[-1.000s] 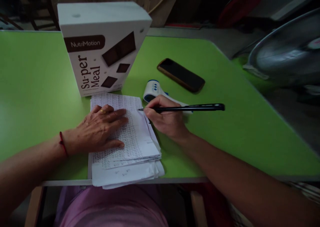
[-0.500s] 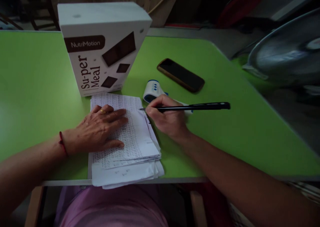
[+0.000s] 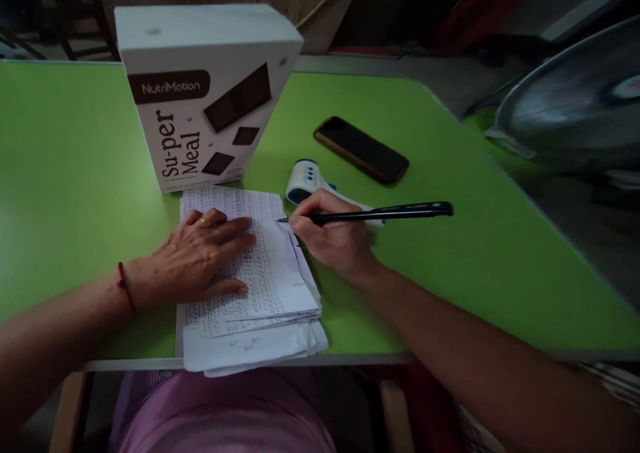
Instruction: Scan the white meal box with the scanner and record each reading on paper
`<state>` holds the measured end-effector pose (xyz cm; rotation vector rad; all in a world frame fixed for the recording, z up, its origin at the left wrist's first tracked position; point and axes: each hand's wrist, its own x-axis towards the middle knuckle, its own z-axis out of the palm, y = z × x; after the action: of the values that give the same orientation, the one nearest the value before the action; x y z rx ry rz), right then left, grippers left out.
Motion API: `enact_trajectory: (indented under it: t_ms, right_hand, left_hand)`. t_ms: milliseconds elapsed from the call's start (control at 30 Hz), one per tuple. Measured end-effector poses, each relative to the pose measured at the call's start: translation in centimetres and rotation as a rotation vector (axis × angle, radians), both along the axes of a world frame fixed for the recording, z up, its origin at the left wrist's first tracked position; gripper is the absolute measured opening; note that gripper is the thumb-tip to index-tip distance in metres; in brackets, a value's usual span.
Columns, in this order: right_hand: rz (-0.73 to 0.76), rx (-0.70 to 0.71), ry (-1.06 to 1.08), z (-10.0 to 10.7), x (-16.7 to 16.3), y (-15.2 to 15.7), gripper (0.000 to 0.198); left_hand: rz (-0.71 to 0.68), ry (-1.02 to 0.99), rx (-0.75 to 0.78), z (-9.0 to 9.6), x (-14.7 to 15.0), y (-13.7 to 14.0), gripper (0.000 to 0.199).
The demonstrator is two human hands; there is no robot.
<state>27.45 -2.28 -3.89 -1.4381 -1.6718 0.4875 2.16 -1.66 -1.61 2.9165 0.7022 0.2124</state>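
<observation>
Paper, a thick stack of white handwritten sheets point(image 3: 250, 286), lies at the near edge of the bright green table point(image 3: 75, 173), its lower corners hanging a little over the rim, close to the person's lap. The right hand point(image 3: 333, 240) is curled around a slim black pen point(image 3: 380, 214), pinching it near the tip between thumb and first fingers; the tip meets the right side of the top sheet, while the barrel slants away to the right, low over the table. The heel of that hand seems to rest on the tabletop just beside the pile, which I take to steady the writing stroke.

The left hand point(image 3: 197, 256) lies flat on the top sheet, fingers loosely spread and pointing right, palm down, holding nothing. Pressed there, it looks to keep the loose pages from sliding under the pen. A gold ring shows on one finger and a red cord point(image 3: 124, 286) circles the wrist.

Just behind the writing hand sits a white-and-blue handheld thermometer point(image 3: 305, 180), partly hidden by the knuckles. Further back lies a dark smartphone in a brown case point(image 3: 361, 149), face up and set at an angle. A tall white carton printed "NutriMotion Su-per Meal" point(image 3: 200, 100) stands upright touching the far edge of the pages. A grey round fan point(image 3: 575, 100) blurs at the right.
</observation>
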Motion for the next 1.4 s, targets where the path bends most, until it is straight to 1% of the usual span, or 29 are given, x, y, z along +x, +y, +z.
enact_trajectory:
  t_ms: [133,400,633,900,1033,1133,1267,1400]
  right_hand:
    - [0.011,0.012,0.009,0.1,0.0,0.0,0.014]
    - [0.011,0.030,0.007,-0.5,0.3,0.1,0.014]
    - [0.014,0.062,0.016,-0.5,0.2,0.1,0.014]
    - [0.008,0.062,0.014,-0.5,0.1,0.0,0.015]
    - [0.036,0.071,0.004,-0.6,0.3,0.0,0.016]
    - [0.043,0.106,0.033,-1.0,0.4,0.1,0.015]
    - [0.004,0.181,0.075,-1.5,0.8,0.6,0.013]
    - [0.035,0.176,0.047,-1.4,1.0,0.7,0.013]
  left_hand:
    - [0.003,0.009,-0.010,0.1,0.1,-0.1,0.070]
    - [0.002,-0.007,-0.001,0.0,0.1,0.0,0.069]
    - [-0.006,-0.011,0.011,0.0,0.1,0.0,0.068]
    - [-0.001,-0.005,0.014,-0.1,0.1,-0.1,0.069]
    - [-0.003,-0.004,0.018,-0.1,0.0,-0.1,0.070]
    - [-0.005,0.005,0.016,-0.1,0.0,0.0,0.069]
    - [-0.004,0.010,0.008,-0.1,0.0,0.0,0.068]
    - [-0.009,0.003,0.001,-0.1,0.0,0.0,0.069]
